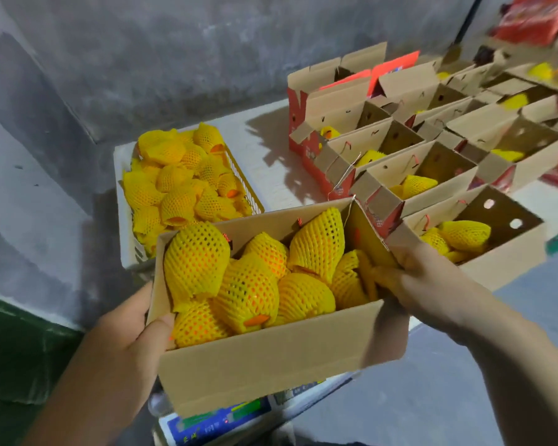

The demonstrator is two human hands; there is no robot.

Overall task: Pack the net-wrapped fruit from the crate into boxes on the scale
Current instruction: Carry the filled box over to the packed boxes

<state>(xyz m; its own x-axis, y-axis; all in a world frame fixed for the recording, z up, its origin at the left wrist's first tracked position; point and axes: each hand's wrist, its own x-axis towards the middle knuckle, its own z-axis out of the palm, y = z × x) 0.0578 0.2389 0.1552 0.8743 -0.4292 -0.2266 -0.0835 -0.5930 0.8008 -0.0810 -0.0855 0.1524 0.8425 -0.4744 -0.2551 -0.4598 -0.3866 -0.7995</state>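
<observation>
Cardboard box (pixel 271 358), hands gripping both ends

Box (pixel 271 358) above scale (pixel 213 423); crate (pixel 248 185) behind; boxes (pixel 432 149) right.

Bare concrete room, hard light from the right.

Stained grey wall (pixel 181 53) rises behind a pale floor (pixel 271 146); sharp shadows fall on the floor below the wall. Left of the wall's base, a dark green surface (pixel 16 349) sits low.
</observation>
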